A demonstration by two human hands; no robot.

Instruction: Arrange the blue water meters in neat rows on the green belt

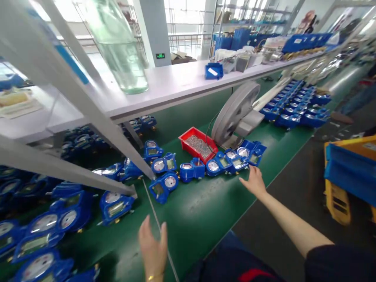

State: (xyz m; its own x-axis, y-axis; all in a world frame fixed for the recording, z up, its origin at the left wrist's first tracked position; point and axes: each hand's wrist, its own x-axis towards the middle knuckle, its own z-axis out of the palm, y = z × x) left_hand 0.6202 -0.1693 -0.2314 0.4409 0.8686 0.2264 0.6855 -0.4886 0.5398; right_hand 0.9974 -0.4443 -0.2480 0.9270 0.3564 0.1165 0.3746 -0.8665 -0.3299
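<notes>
Green belt (pixel 194 207) | red tray (pixel 190 137): small metal parts | blue bin (pixel 214 71)

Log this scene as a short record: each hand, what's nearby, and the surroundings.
Left hand: open, empty, above a green conveyor belt.
Right hand: open, fingertips at a blue plastic-cased water meter; contact unclear.
Nearby: red plastic tray of small grey metal parts; round grey fan; more blue meters in rows.
Surroundings: long white bench; yellow cart with blue crates.
</notes>
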